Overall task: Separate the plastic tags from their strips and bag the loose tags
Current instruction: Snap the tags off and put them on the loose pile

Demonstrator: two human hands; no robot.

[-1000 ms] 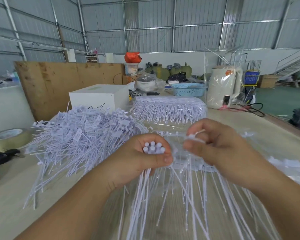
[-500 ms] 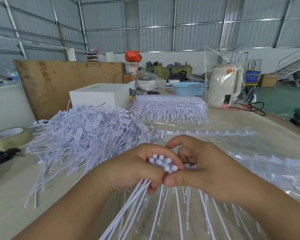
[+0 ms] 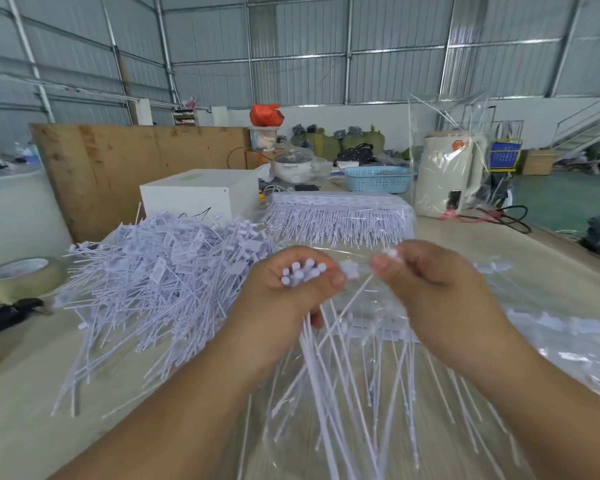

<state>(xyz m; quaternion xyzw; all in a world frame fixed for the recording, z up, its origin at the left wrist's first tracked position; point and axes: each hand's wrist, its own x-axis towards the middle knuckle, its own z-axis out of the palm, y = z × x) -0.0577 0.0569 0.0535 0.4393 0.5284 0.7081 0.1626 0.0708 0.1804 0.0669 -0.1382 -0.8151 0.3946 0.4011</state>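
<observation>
I'm clamping my left hand [image 3: 291, 289] around the bunched tags [image 3: 302, 271], while my right hand [image 3: 426, 275] is pinching one tag [image 3: 390, 253]. I'm judging a short, straight pull best, keeping the bundle tight.

A heap of loose tags [image 3: 160, 282] crowds the left; bare table [image 3: 492, 244] lies right.

You are in a large warehouse or packing workshop. Corrugated metal walls [image 3: 395, 46] on steel framing rise around you. Green sacks [image 3: 326, 142] and a cardboard box [image 3: 537, 162] sit at the back, near a metal staircase [image 3: 589, 123]. Your long tabletop [image 3: 21, 427] holds a heap of plastic tags [image 3: 160, 282], packing tape [image 3: 21, 275] and a blue basket [image 3: 378, 180].
</observation>
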